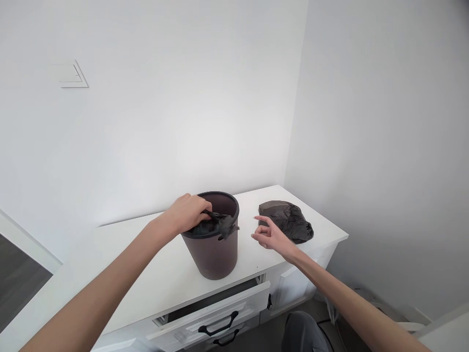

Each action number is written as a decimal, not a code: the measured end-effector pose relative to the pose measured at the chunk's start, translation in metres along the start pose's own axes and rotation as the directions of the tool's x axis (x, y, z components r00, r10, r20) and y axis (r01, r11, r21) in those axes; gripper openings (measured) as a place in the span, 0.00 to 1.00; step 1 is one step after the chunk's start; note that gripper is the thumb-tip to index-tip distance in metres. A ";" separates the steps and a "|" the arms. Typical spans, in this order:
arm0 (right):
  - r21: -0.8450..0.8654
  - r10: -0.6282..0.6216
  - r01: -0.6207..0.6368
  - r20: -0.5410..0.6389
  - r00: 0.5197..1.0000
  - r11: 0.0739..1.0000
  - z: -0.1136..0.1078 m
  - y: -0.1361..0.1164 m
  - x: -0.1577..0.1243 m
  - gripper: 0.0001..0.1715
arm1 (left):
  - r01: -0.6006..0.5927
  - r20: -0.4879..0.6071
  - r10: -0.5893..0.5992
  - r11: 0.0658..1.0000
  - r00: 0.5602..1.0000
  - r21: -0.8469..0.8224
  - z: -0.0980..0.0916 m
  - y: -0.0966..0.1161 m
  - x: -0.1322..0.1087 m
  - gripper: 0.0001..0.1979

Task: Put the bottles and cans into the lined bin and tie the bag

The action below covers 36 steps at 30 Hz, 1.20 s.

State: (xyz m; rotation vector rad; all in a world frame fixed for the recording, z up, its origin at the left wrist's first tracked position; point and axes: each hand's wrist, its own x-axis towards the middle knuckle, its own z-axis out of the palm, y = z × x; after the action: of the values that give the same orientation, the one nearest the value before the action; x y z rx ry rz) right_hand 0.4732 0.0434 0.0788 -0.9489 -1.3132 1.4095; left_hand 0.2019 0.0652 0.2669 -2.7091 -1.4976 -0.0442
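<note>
A white dresser runs along the far white wall, its upper drawer pulled partly out at the near side, with a black curved handle on its front, a similar lower handle just beneath, and a paneled cabinet door to the right. On the far wall, high at the left, sits a white light switch, while a right wall meets that wall in a corner. At the far left, a white baseboard edges dark gray flooring; near right, a thin dark cable lies low down.
</note>
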 end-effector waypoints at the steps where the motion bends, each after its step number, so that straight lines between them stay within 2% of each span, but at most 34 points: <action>1: -0.021 0.014 -0.014 -0.013 1.000 1.000 -0.004 0.013 0.005 0.39 | 0.007 -0.016 -0.007 1.000 1.000 -0.002 0.000 -0.001 0.001 0.10; 4: -0.104 0.015 -0.025 -0.099 0.995 0.994 -0.014 0.046 0.018 0.37 | 0.013 -0.133 -0.014 1.000 0.991 -0.008 -0.009 -0.005 -0.001 0.16; 7: -0.150 0.011 -0.031 -0.130 0.991 0.988 -0.018 0.070 0.026 0.33 | 0.013 -0.312 -0.013 1.000 0.950 -0.001 -0.027 -0.009 -0.008 0.17; 9: -0.144 0.015 -0.031 -0.113 0.993 0.989 -0.016 0.077 0.029 0.29 | 0.029 -0.442 -0.018 0.999 0.897 0.019 -0.041 -0.009 -0.013 0.16; 11: -0.138 -0.015 -0.001 -0.114 0.993 0.990 -0.012 0.073 0.030 0.26 | 0.038 -0.580 -0.008 0.998 0.814 0.040 -0.055 -0.006 -0.018 0.14; 13: -0.150 -0.114 0.088 -0.179 0.977 0.985 -0.004 0.050 0.029 0.25 | 0.032 -0.710 0.011 0.998 0.704 0.047 -0.067 0.001 -0.021 0.13; 15: -0.194 -0.286 0.240 -0.263 0.921 0.951 0.008 0.006 0.025 0.26 | 0.008 -0.805 0.050 0.998 0.592 0.068 -0.078 0.011 -0.024 0.11; 16: -0.233 -0.391 0.337 -0.252 0.885 0.912 0.016 -0.022 0.021 0.27 | -0.009 -0.836 0.082 0.996 0.542 0.092 -0.084 0.017 -0.025 0.11; 17: -0.274 -0.493 0.438 -0.180 0.851 0.856 0.024 -0.052 0.017 0.31 | -0.029 -0.863 0.119 0.992 0.492 0.120 -0.089 0.024 -0.025 0.11; 18: -0.325 -0.587 0.533 -0.093 0.804 0.781 0.033 -0.083 0.011 0.40 | -0.052 -0.879 0.162 0.987 0.449 0.155 -0.094 0.032 -0.025 0.10; 20: -0.420 -0.728 0.674 0.045 0.684 0.607 0.052 -0.140 0.000 0.60 | -0.080 -0.898 0.241 0.970 0.369 0.228 -0.102 0.050 -0.024 0.10; 21: -0.451 -0.785 0.723 0.074 0.615 0.523 0.061 -0.162 -0.005 0.62 | -0.083 -0.896 0.277 0.961 0.346 0.265 -0.106 0.060 -0.023 0.11; 22: -0.473 -0.827 0.755 0.093 0.555 0.454 0.068 -0.181 -0.008 0.59 | -0.083 -0.889 0.310 0.950 0.337 0.300 -0.108 0.070 -0.021 0.12; 24: -0.512 -0.879 0.772 0.064 0.472 0.377 0.078 -0.204 -0.012 0.44 | -0.088 -0.869 0.352 0.935 0.348 0.343 -0.110 0.088 -0.016 0.15; 26: -0.550 -0.899 0.753 0.010 0.438 0.361 0.079 -0.211 -0.010 0.27 | -0.120 -0.854 0.364 0.931 0.373 0.344 -0.108 0.100 -0.009 0.15; 28: -0.594 -0.902 0.720 -0.021 0.431 0.357 0.073 -0.208 -0.002 0.19 | -0.166 -0.840 0.372 0.928 0.394 0.334 -0.102 0.104 -0.001 0.14; 29: -0.620 -0.907 0.704 -0.028 0.421 0.346 0.067 -0.204 0.003 0.19 | -0.191 -0.826 0.384 0.923 0.412 0.334 -0.099 0.104 0.002 0.12; 31: -0.680 -0.927 0.666 -0.053 0.371 0.305 0.053 -0.193 0.016 0.21 | -0.240 -0.790 0.402 0.915 0.464 0.325 -0.091 0.100 0.005 0.10; 33: -0.740 -0.943 0.611 -0.091 0.320 0.279 0.035 -0.177 0.031 0.23 | -0.270 -0.770 0.385 0.921 0.509 0.281 -0.081 0.093 0.001 0.15; 34: -0.762 -0.942 0.583 -0.105 0.319 0.282 0.026 -0.167 0.040 0.23 | -0.266 -0.781 0.343 0.935 0.522 0.233 -0.076 0.089 -0.004 0.18; 36: -0.776 -0.927 0.555 -0.100 0.362 0.300 0.009 -0.145 0.057 0.24 | -0.209 -0.842 0.161 0.976 0.515 0.059 -0.060 0.078 -0.017 0.21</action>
State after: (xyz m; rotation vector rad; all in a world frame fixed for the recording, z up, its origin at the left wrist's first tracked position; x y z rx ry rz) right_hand 0.4697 0.0909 0.2275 -0.7907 -1.4764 -0.1916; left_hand 0.2584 0.0064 0.3241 -2.2160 -0.8696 -1.2158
